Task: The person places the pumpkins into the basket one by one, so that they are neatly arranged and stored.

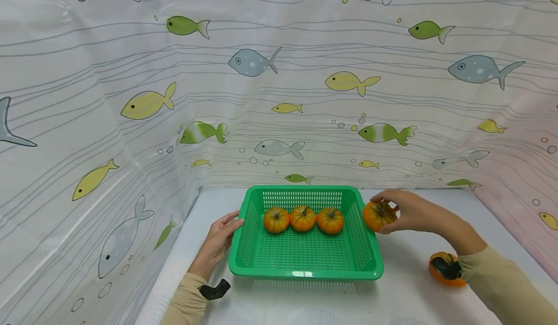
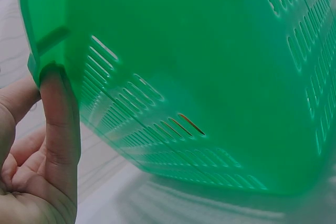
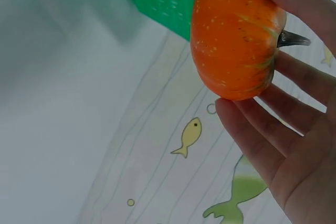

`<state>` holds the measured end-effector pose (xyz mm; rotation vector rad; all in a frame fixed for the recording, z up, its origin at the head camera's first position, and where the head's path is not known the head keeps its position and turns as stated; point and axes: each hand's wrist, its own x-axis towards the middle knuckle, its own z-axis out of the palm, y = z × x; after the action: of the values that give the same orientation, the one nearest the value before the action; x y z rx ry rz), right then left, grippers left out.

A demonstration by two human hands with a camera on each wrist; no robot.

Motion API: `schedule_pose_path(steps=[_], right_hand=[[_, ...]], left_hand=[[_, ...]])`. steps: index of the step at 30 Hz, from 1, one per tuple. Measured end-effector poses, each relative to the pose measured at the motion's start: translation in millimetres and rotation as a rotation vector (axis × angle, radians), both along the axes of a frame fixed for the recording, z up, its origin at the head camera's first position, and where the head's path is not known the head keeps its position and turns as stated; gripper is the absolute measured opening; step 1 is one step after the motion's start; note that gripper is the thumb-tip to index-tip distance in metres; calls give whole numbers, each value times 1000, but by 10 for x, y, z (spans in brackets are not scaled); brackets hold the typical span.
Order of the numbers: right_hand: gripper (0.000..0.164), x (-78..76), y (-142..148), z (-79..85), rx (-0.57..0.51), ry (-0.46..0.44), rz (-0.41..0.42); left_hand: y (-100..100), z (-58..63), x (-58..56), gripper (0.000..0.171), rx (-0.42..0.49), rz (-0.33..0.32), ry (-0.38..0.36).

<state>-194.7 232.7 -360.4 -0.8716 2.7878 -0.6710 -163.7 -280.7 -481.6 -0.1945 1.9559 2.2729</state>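
Observation:
A green plastic basket (image 1: 279, 270) with slotted walls stands on the white table. Three small orange pumpkins (image 1: 330, 222) sit in a row toward its far wall. At the left rim, my left hand (image 1: 217, 241) holds the basket's edge between fingers and thumb; in the left wrist view the fingertips of this hand (image 2: 58, 145) meet the rim. My right hand (image 1: 410, 212) grips another small pumpkin (image 1: 375, 217) beside the right rim, outside the basket. The right wrist view has thumb and fingers around this pumpkin (image 3: 231, 40), its dark stem turned toward the palm.
One more orange pumpkin (image 1: 453, 282) lies on the table (image 1: 405, 286) at the right, partly hidden by the right forearm and a black wrist device (image 1: 445, 268). A fish-patterned sheet (image 1: 305, 87) rises behind the table and along both sides.

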Motion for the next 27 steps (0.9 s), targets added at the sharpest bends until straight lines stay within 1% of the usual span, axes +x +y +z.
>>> schedule_pose_path(steps=[11,17,21,27], right_hand=[[64,-37,-293,79,9,-5,66],[58,-55,-479,93,6,13,128],[59,-74,-592,85,3,15,164],[63,-96,-754,61,33,24,209]], left_hand=[[-7,6,0,59,2,-14,4],[-7,1,1,58,5,-17,9],[-4,-1,0,58,5,-13,4],[-5,-10,3,60,1,-17,6]])
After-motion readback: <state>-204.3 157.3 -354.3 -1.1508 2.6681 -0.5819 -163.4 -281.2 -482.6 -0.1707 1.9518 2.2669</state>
